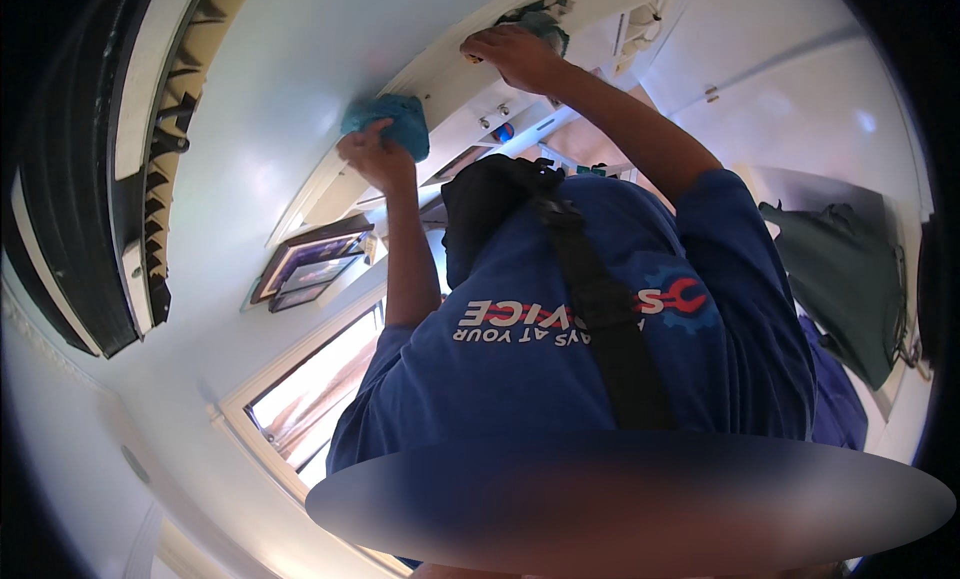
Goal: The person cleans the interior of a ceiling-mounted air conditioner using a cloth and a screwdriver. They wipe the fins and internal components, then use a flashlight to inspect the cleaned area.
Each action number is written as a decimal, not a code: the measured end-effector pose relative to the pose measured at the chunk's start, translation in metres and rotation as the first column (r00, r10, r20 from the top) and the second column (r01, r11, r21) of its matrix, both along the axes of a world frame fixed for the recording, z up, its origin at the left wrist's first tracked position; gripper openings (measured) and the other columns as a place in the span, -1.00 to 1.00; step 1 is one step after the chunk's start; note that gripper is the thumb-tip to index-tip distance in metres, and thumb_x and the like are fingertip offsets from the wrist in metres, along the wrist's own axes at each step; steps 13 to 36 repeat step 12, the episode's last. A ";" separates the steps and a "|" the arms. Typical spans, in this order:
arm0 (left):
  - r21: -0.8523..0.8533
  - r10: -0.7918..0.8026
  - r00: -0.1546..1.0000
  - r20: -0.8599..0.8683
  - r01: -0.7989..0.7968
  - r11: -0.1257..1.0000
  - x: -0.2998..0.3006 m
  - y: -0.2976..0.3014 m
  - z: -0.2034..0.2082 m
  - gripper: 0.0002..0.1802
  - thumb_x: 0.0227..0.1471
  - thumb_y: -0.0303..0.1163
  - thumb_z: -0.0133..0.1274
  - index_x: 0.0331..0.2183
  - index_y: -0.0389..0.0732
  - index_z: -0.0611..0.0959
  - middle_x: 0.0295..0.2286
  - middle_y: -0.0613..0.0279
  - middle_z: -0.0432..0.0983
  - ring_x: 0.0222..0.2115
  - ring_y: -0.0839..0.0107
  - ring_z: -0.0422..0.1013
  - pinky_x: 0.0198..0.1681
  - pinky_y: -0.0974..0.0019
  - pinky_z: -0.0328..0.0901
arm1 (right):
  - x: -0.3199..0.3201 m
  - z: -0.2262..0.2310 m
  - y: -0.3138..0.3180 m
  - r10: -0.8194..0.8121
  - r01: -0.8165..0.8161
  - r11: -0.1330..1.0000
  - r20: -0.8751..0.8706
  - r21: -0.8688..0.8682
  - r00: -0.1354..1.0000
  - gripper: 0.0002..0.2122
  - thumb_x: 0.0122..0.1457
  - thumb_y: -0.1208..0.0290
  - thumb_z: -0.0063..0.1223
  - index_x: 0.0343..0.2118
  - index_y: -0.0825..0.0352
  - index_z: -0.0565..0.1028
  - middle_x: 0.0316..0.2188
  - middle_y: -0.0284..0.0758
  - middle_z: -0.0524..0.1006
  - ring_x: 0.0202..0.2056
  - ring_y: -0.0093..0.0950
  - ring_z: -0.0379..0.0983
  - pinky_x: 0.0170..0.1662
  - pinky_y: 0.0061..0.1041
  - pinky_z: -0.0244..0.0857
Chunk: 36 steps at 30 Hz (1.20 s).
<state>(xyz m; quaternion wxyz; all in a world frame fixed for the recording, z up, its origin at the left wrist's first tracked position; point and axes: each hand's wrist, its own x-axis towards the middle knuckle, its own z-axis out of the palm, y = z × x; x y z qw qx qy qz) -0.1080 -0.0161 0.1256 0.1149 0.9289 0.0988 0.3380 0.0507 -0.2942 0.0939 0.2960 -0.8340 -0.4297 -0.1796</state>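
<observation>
My left hand (378, 161) presses a teal cloth (402, 124) against the edge of a long white board (440, 69), its fingers closed on the cloth. Farther along the same board, my right hand (515, 57) has its fingers curled at a dark gap. A crumpled grey-teal thing (548, 29) lies just behind that hand. What the right fingers grip is hidden; a small orange-brown bit shows beneath their tips. Both arms reach out from blue short sleeves.
Framed pictures (312, 264) hang on the pale wall at left, above a bright window (315, 389). A black slatted piece with hooks (172, 139) stands at far left. Dark green cloth (845, 279) hangs at right. A black strap (605, 299) crosses my blue shirt.
</observation>
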 end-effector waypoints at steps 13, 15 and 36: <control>0.040 0.211 0.945 -0.251 -0.208 0.977 -0.004 0.018 -0.065 -0.62 0.01 -0.38 0.25 -0.08 -0.05 0.59 0.05 0.02 0.33 0.14 -0.09 0.28 0.09 -0.23 0.22 | 0.018 -0.047 0.051 0.100 -0.060 0.970 0.162 -0.235 0.982 -0.57 0.16 0.40 0.15 0.14 0.08 0.51 0.22 -0.34 0.46 0.29 -0.34 0.34 0.40 -0.09 0.12; 0.040 0.211 0.945 -0.251 -0.208 0.977 -0.004 0.018 -0.065 -0.62 0.01 -0.38 0.25 -0.08 -0.05 0.59 0.05 0.02 0.33 0.14 -0.09 0.28 0.09 -0.23 0.22 | 0.018 -0.047 0.051 0.100 -0.060 0.970 0.162 -0.235 0.982 -0.57 0.16 0.40 0.15 0.14 0.08 0.51 0.22 -0.34 0.46 0.29 -0.34 0.34 0.40 -0.09 0.12; 0.040 0.211 0.945 -0.251 -0.208 0.977 -0.004 0.018 -0.065 -0.62 0.01 -0.38 0.25 -0.08 -0.05 0.59 0.05 0.02 0.33 0.14 -0.09 0.28 0.09 -0.23 0.22 | 0.018 -0.047 0.051 0.100 -0.060 0.970 0.162 -0.235 0.982 -0.57 0.16 0.40 0.15 0.14 0.08 0.51 0.22 -0.34 0.46 0.29 -0.34 0.34 0.40 -0.09 0.12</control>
